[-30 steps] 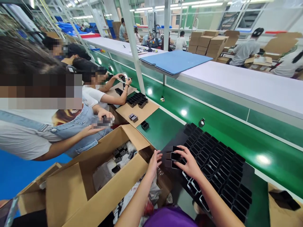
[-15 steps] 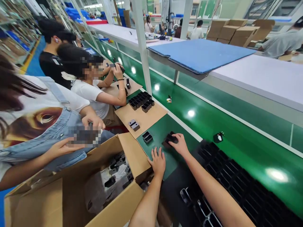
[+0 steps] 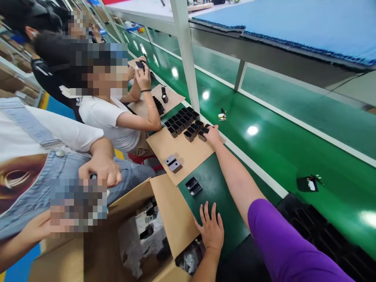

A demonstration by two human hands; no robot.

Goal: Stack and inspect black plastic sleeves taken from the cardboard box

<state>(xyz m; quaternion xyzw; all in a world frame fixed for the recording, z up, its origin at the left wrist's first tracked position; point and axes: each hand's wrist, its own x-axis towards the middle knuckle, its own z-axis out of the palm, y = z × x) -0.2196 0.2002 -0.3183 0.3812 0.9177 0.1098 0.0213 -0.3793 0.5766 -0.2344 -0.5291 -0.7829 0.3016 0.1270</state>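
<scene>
My right hand (image 3: 214,136) reaches far out over the cardboard sheet (image 3: 158,143), its fingers closed on a pair of small black open-topped boxes (image 3: 202,134). That pair stands beside the block of similar black boxes (image 3: 182,119) on the sheet. My left hand (image 3: 212,229) lies with fingers spread on the green work surface (image 3: 232,196) and holds nothing. Just beyond its fingertips sit two more black boxes (image 3: 193,186). Nearer the sheet's front left edge are two grey-topped blocks (image 3: 173,163).
An open carton (image 3: 173,219) with dark parts and plastic stands at left. Beside it a co-worker in denim overalls (image 3: 58,168) handles something blurred. Another person in a white shirt (image 3: 102,117) works farther along. Rows of black boxes (image 3: 326,239) lie at lower right; a post (image 3: 188,66) rises ahead.
My right hand has moved forward, carrying the black boxes from above the green surface to the group on the cardboard. The view has shifted; my left hand stays spread on the surface.
</scene>
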